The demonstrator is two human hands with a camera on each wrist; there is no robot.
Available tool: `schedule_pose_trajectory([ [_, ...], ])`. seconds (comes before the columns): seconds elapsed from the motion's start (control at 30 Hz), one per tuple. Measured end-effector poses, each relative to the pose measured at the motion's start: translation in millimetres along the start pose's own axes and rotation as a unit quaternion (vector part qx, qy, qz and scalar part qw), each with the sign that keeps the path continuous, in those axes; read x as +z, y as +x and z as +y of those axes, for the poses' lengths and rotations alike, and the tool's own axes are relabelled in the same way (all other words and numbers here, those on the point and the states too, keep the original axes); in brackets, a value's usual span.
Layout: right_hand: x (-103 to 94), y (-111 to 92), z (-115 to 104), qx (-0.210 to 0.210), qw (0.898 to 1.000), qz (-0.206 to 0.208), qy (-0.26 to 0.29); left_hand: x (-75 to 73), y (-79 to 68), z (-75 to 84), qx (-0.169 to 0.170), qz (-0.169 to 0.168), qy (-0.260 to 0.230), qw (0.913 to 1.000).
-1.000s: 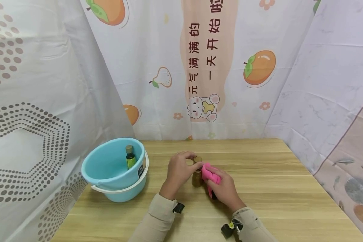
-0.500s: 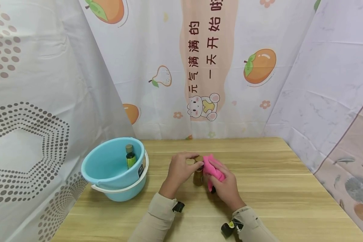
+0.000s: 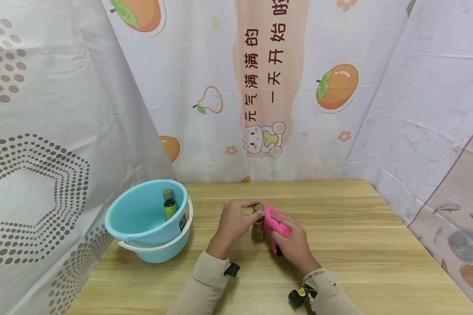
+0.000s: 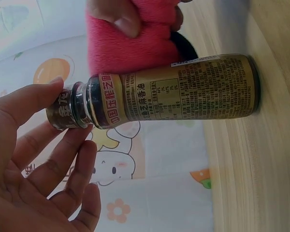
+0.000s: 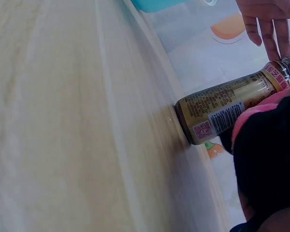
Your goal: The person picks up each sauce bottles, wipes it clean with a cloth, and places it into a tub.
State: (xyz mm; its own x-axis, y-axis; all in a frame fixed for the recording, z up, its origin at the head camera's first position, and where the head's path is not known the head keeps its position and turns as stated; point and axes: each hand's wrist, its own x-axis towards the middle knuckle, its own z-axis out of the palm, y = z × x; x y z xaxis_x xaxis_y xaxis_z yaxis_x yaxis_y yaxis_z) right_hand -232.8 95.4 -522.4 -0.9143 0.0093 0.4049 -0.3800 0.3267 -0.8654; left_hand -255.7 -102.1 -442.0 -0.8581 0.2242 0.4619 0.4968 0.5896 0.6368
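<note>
A sesame oil bottle (image 3: 258, 232) with a gold-brown label stands upright on the table in the head view. My left hand (image 3: 235, 222) pinches its cap between thumb and fingertips; in the left wrist view the other fingers hang loosely curled beside the bottle neck (image 4: 81, 105). Against the bottle's right side, my right hand (image 3: 294, 244) grips a bunched pink cloth (image 3: 273, 225). A black part of the cloth (image 5: 270, 150) shows in the right wrist view, next to the bottle's barcode (image 5: 226, 117). Part of the bottle's right side is hidden by the cloth.
To the left stands a light blue bucket (image 3: 142, 239) with a white handle (image 3: 159, 246). Inside it is a dark bottle (image 3: 169, 204) with a yellow-green label. Printed curtains hang behind the wooden table (image 3: 339, 227) and along both sides.
The right hand and pink cloth have shifted slightly up along the bottle, then a little back down. The left hand has stayed on the cap, and the bottle has barely moved.
</note>
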Motion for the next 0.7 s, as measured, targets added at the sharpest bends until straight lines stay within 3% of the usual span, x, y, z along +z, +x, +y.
schedule_pose_trajectory([
  [0.37,0.8,0.8,4.6,0.028,0.997,-0.022,-0.065,2.0,1.1,-1.7,-0.008,-0.002,-0.007,0.9999],
  [0.7,0.1,-0.6,7.8,0.050,0.995,-0.039,-0.078,1.5,0.4,-0.9,-0.010,0.005,0.011,0.9999],
])
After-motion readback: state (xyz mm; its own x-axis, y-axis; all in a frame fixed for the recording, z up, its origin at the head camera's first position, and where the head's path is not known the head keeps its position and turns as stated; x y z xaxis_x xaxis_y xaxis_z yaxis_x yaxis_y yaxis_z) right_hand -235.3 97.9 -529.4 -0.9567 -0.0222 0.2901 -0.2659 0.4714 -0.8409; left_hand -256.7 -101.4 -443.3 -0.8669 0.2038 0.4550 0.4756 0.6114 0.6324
